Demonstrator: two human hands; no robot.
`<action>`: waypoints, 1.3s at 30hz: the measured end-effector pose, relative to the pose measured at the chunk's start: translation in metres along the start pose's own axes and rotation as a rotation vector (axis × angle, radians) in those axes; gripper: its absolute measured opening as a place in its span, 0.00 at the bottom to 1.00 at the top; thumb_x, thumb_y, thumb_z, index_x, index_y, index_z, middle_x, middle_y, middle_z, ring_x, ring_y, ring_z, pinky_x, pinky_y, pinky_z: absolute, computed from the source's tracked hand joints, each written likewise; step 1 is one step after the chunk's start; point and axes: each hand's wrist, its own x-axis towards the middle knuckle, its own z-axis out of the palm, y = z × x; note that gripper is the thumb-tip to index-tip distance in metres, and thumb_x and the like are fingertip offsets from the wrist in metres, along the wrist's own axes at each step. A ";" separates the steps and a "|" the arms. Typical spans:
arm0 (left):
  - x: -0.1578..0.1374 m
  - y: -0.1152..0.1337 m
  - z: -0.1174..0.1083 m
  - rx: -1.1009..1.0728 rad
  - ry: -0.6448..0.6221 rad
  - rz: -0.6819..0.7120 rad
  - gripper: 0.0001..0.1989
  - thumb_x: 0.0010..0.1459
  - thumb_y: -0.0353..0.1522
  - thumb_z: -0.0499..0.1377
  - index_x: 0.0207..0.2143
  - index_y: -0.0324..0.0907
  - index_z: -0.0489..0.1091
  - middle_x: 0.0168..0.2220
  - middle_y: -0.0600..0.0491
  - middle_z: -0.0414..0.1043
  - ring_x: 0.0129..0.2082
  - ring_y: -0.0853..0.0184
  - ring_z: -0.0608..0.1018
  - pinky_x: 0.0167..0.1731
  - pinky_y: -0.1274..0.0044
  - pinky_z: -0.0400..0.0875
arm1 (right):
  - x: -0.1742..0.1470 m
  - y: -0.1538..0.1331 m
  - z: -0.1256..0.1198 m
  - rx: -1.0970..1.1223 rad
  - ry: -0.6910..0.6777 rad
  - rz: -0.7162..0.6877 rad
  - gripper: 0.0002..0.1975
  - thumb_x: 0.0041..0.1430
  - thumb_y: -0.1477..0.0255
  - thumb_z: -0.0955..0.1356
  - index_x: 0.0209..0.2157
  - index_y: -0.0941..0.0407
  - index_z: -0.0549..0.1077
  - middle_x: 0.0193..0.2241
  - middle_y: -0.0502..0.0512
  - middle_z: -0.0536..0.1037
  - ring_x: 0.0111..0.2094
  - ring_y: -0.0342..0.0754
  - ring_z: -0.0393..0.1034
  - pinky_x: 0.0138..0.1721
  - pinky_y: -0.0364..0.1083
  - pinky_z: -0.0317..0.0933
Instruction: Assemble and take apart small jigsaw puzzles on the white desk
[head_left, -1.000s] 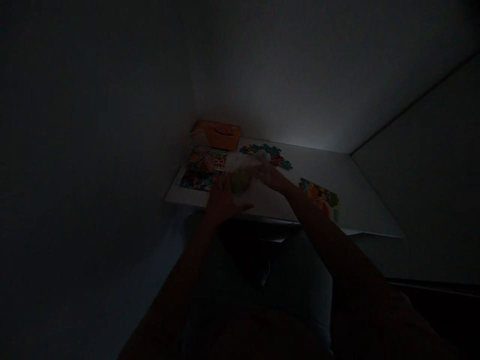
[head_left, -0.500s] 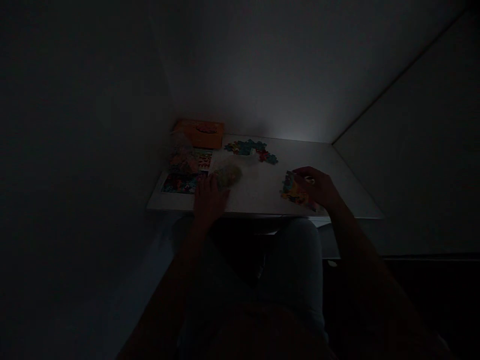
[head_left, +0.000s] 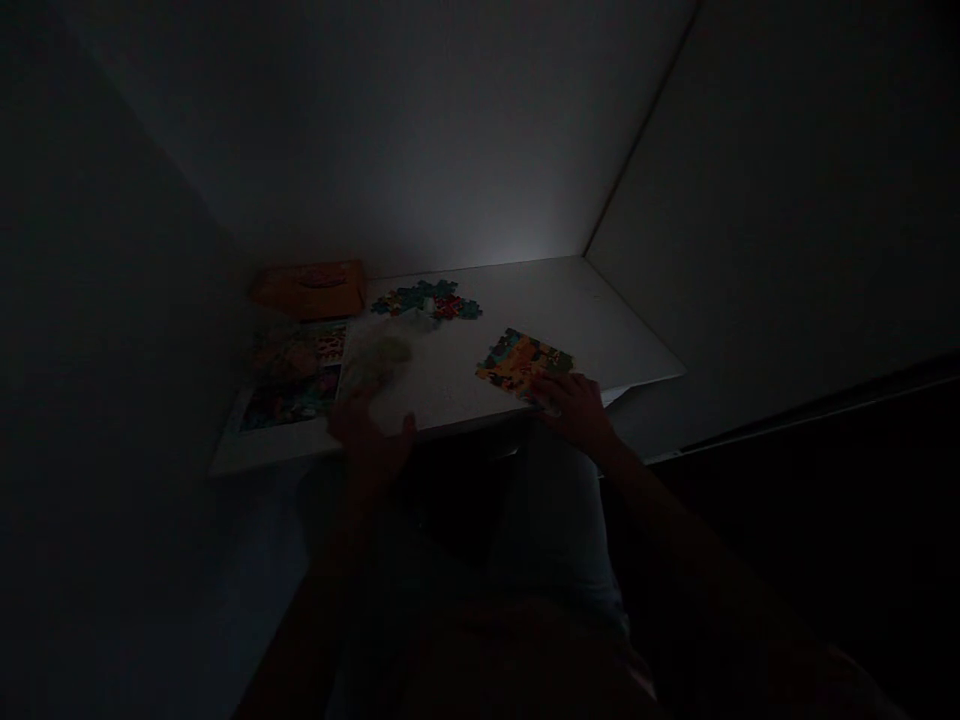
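A partly joined jigsaw puzzle section (head_left: 517,358), orange, yellow and teal, lies flat on the white table (head_left: 450,385). My right hand (head_left: 574,408) rests on its near right corner with the fingers laid out flat. At the table's front edge my left hand (head_left: 370,432) is open, thumb spread away from the fingers and slightly blurred. Just beyond its fingertips lies a clear plastic bag (head_left: 384,355) with something greenish inside. Farther back is a cluster of teal, red and yellow puzzle pieces (head_left: 427,298). The light is very dim.
An orange box (head_left: 311,290) stands at the back left against the wall. In front of it lies a printed picture sheet (head_left: 289,398) with another bag (head_left: 285,355) of pieces partly over it. A wall (head_left: 480,140) borders the table's back; my legs are under its front edge.
My right hand has moved from above the puzzle section to its near corner, uncovering more of it. My left hand has drawn back to the table edge. The camera view has shifted.
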 end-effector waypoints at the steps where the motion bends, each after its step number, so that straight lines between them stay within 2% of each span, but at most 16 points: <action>1: -0.004 0.019 0.005 -0.049 -0.116 0.102 0.32 0.71 0.44 0.64 0.70 0.38 0.66 0.66 0.32 0.70 0.70 0.42 0.71 0.73 0.48 0.63 | 0.002 -0.008 0.001 0.006 -0.011 0.001 0.26 0.72 0.61 0.75 0.68 0.50 0.78 0.66 0.61 0.74 0.63 0.63 0.67 0.62 0.60 0.61; 3: -0.009 0.057 0.020 -0.148 -0.383 0.303 0.31 0.72 0.40 0.64 0.73 0.44 0.65 0.68 0.37 0.72 0.70 0.48 0.74 0.72 0.53 0.67 | 0.005 -0.018 0.001 0.031 -0.032 -0.035 0.27 0.71 0.65 0.75 0.69 0.48 0.78 0.66 0.60 0.74 0.65 0.62 0.66 0.63 0.59 0.58; 5: -0.008 0.089 0.040 -0.172 -0.511 0.384 0.36 0.70 0.39 0.68 0.76 0.44 0.65 0.74 0.38 0.67 0.75 0.48 0.69 0.74 0.54 0.67 | 0.007 -0.022 0.000 0.057 -0.036 -0.085 0.28 0.70 0.67 0.75 0.70 0.46 0.77 0.69 0.59 0.72 0.67 0.61 0.64 0.66 0.59 0.56; 7: -0.002 0.105 0.060 -0.177 -0.620 0.418 0.35 0.67 0.36 0.72 0.73 0.43 0.69 0.74 0.39 0.69 0.75 0.47 0.70 0.75 0.53 0.67 | 0.008 -0.016 0.000 0.076 -0.021 -0.121 0.32 0.69 0.65 0.76 0.72 0.45 0.74 0.73 0.58 0.67 0.71 0.62 0.61 0.70 0.60 0.53; 9: 0.004 0.106 0.075 -0.181 -0.681 0.408 0.30 0.66 0.31 0.72 0.69 0.42 0.74 0.70 0.40 0.74 0.73 0.49 0.73 0.74 0.53 0.69 | 0.008 -0.003 0.001 0.092 0.008 -0.107 0.38 0.67 0.65 0.76 0.76 0.46 0.70 0.77 0.57 0.61 0.76 0.62 0.57 0.73 0.61 0.51; 12: 0.009 0.093 0.084 -0.217 -0.690 0.396 0.22 0.68 0.26 0.69 0.63 0.44 0.80 0.66 0.42 0.78 0.70 0.53 0.77 0.73 0.54 0.73 | 0.003 0.017 0.005 0.130 0.004 -0.062 0.40 0.65 0.70 0.74 0.77 0.46 0.68 0.77 0.56 0.62 0.77 0.61 0.56 0.74 0.62 0.51; 15: 0.009 0.081 0.081 -0.265 -0.666 0.412 0.18 0.69 0.25 0.67 0.59 0.46 0.82 0.63 0.45 0.81 0.68 0.56 0.80 0.72 0.54 0.75 | -0.004 0.027 0.009 0.179 -0.020 -0.045 0.35 0.66 0.74 0.72 0.73 0.44 0.74 0.73 0.55 0.69 0.72 0.59 0.64 0.69 0.61 0.54; 18: 0.011 0.078 0.076 -0.283 -0.679 0.414 0.18 0.70 0.24 0.67 0.58 0.47 0.83 0.62 0.46 0.82 0.67 0.58 0.81 0.71 0.56 0.76 | -0.008 0.026 0.008 0.210 -0.005 -0.036 0.29 0.67 0.76 0.72 0.67 0.43 0.79 0.68 0.54 0.74 0.67 0.58 0.69 0.66 0.60 0.55; 21: 0.014 0.076 0.073 -0.280 -0.718 0.424 0.17 0.70 0.25 0.67 0.58 0.47 0.84 0.62 0.47 0.82 0.67 0.58 0.81 0.70 0.60 0.78 | -0.008 0.023 0.005 0.249 0.031 -0.067 0.25 0.69 0.77 0.71 0.63 0.42 0.82 0.66 0.51 0.76 0.66 0.56 0.70 0.65 0.59 0.54; 25: 0.012 0.070 0.072 -0.283 -0.708 0.466 0.18 0.71 0.24 0.65 0.59 0.46 0.83 0.63 0.47 0.82 0.68 0.58 0.80 0.69 0.61 0.78 | -0.003 0.024 0.003 0.328 0.023 -0.127 0.24 0.71 0.77 0.69 0.63 0.44 0.82 0.68 0.50 0.75 0.70 0.54 0.69 0.65 0.57 0.58; 29: 0.014 0.066 0.069 -0.282 -0.684 0.484 0.17 0.74 0.27 0.62 0.60 0.45 0.82 0.64 0.46 0.81 0.66 0.59 0.82 0.66 0.63 0.81 | 0.003 0.026 -0.003 0.364 -0.041 -0.145 0.23 0.71 0.76 0.70 0.63 0.45 0.82 0.66 0.51 0.77 0.67 0.54 0.73 0.65 0.57 0.61; 34: 0.046 0.075 0.065 -0.193 -0.720 0.429 0.16 0.77 0.31 0.60 0.61 0.46 0.81 0.59 0.46 0.83 0.57 0.57 0.86 0.57 0.66 0.84 | 0.026 0.032 -0.019 0.411 -0.127 -0.137 0.19 0.70 0.71 0.72 0.59 0.47 0.84 0.58 0.54 0.82 0.60 0.56 0.78 0.65 0.58 0.65; 39: 0.095 0.095 0.085 -0.172 -0.732 0.328 0.14 0.78 0.33 0.59 0.58 0.45 0.82 0.54 0.46 0.84 0.52 0.57 0.86 0.55 0.68 0.80 | 0.074 0.036 -0.019 0.682 -0.186 -0.002 0.18 0.66 0.67 0.69 0.54 0.54 0.84 0.48 0.55 0.85 0.47 0.52 0.82 0.52 0.48 0.73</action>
